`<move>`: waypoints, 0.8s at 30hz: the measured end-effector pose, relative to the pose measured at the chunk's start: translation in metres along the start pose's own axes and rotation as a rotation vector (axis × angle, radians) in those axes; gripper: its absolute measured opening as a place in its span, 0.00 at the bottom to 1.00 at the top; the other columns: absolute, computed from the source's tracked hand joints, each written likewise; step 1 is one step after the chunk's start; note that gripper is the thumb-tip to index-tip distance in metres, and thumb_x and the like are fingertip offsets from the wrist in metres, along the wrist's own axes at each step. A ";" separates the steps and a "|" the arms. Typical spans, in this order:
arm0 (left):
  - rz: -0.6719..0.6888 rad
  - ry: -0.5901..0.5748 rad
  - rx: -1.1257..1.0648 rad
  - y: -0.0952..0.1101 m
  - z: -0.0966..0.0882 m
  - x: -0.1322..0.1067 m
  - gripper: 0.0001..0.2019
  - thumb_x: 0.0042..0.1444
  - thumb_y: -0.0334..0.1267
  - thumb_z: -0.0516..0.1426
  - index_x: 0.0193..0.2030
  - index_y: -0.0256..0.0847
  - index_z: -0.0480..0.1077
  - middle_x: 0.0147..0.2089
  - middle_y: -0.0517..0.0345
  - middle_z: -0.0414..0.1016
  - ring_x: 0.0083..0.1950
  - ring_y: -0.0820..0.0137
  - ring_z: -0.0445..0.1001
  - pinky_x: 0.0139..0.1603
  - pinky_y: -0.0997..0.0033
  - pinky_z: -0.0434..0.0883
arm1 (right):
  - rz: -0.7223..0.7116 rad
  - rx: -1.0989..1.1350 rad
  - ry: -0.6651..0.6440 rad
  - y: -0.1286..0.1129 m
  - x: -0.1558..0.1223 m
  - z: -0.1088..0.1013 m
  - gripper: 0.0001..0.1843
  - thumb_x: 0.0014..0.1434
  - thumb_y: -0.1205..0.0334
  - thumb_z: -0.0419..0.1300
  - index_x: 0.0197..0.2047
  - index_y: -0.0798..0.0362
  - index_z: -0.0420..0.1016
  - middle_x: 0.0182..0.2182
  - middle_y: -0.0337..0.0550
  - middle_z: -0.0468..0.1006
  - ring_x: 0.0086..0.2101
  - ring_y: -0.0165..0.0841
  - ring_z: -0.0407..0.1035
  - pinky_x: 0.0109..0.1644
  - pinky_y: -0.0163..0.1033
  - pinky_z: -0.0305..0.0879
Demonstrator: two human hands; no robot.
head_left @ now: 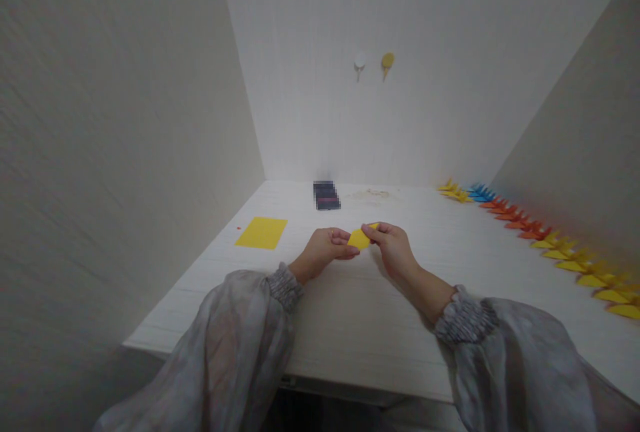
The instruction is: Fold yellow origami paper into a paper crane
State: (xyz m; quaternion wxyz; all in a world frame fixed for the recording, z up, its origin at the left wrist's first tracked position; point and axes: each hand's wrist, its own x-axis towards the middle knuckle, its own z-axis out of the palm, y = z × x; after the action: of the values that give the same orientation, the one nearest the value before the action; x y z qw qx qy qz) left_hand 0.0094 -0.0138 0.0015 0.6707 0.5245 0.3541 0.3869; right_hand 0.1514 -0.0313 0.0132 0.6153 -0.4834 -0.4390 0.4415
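Note:
Between my two hands is a small folded piece of yellow paper point(358, 239), held above the white table. My left hand point(327, 247) pinches its left edge between thumb and fingers. At its upper right side, my right hand point(391, 245) grips it with thumb and fingers pressed together. Part of the paper is hidden behind the fingers, so its exact folds cannot be made out. To the left lies a flat square sheet of yellow paper point(262, 233) on the table.
A row of folded paper cranes in yellow point(577, 262), red-orange point(510, 215) and blue point(481, 193) runs along the right wall. A dark pixelated object point(327, 195) lies toward the back. Two hooks, white point(359, 62) and yellow point(387, 62), are on the back wall.

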 end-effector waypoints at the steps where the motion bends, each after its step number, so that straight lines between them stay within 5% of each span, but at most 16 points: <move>1: 0.003 -0.001 0.001 0.000 -0.001 0.000 0.18 0.31 0.32 0.65 0.32 0.32 0.66 0.28 0.54 0.74 0.29 0.73 0.72 0.36 0.69 0.69 | -0.004 0.001 0.005 0.000 0.001 0.000 0.08 0.38 0.59 0.64 0.17 0.54 0.71 0.16 0.38 0.70 0.20 0.28 0.60 0.26 0.36 0.55; 16: 0.007 -0.022 0.004 0.002 -0.006 0.000 0.18 0.32 0.31 0.65 0.32 0.33 0.65 0.27 0.54 0.74 0.28 0.73 0.73 0.35 0.70 0.70 | -0.015 0.059 0.069 0.004 0.009 -0.006 0.12 0.37 0.58 0.65 0.15 0.56 0.68 0.13 0.35 0.63 0.18 0.24 0.55 0.22 0.33 0.49; 24: 0.046 0.062 -0.028 -0.005 -0.020 0.002 0.16 0.34 0.33 0.64 0.30 0.32 0.65 0.26 0.55 0.74 0.29 0.73 0.73 0.37 0.70 0.70 | -0.039 0.044 0.192 0.012 0.026 -0.030 0.16 0.37 0.56 0.64 0.12 0.53 0.61 0.13 0.35 0.62 0.18 0.27 0.55 0.22 0.35 0.49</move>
State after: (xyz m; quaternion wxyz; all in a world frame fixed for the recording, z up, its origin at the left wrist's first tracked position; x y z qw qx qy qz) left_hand -0.0069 -0.0043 -0.0079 0.6576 0.5108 0.3572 0.4231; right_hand 0.1851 -0.0107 0.0002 0.6734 -0.5014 -0.3774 0.3906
